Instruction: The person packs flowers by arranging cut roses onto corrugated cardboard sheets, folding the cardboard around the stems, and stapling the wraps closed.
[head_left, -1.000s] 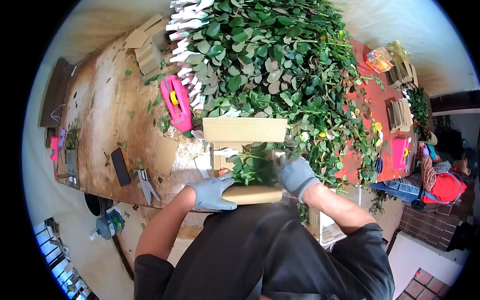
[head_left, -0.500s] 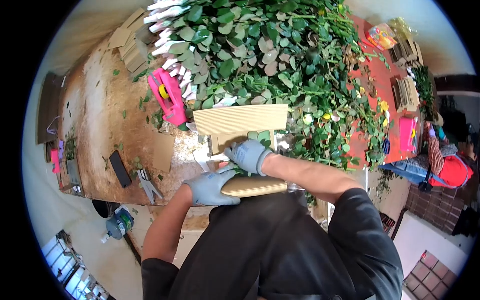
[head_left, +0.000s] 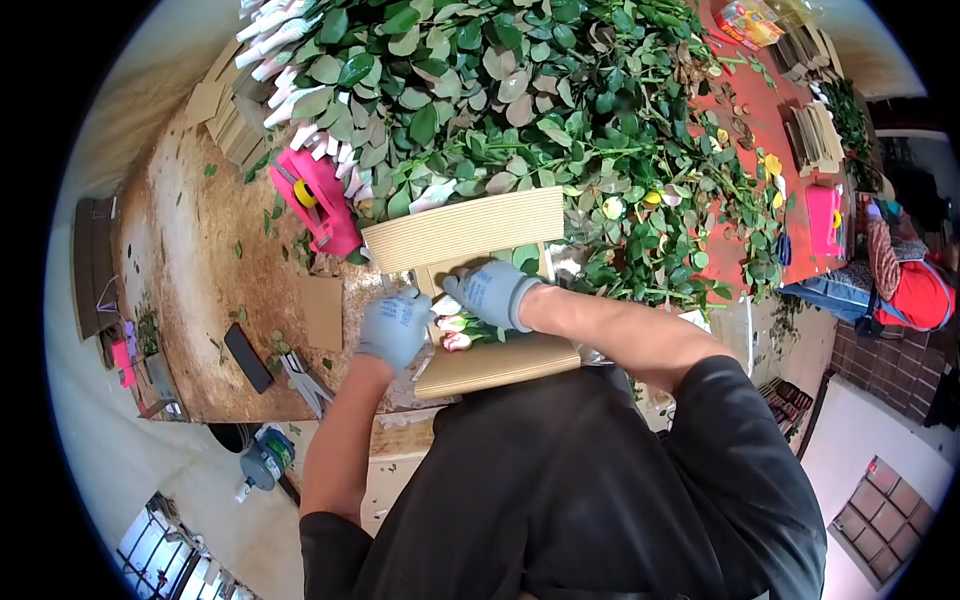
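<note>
A sheet of corrugated cardboard (head_left: 490, 365) lies unfolded at the table's front edge, its far flap raised. Pink-and-white roses (head_left: 456, 341) rest inside it, buds pointing left, with green leaves among them. My right hand (head_left: 492, 294), in a grey glove, is over the middle of the cardboard, fingers closed over a pale rose bud; its palm side is hidden. At the left edge of the cardboard, my gloved left hand (head_left: 394, 328) has its fingers curled in beside the buds. What lies between those fingertips cannot be made out.
A large heap of leafy rose stems (head_left: 520, 100) covers the back of the table. Left of it stands a pink tape dispenser (head_left: 318, 203). Nearer me lie a flat cardboard piece (head_left: 322, 312), a dark phone (head_left: 248, 357) and a stapler-like tool (head_left: 305, 383). Cardboard stacks (head_left: 240, 130) stand behind.
My left hand has left the near flap and moved up to the cardboard's left edge, uncovering the rose buds. My right hand stays over the cardboard. The whole view has shifted slightly.
</note>
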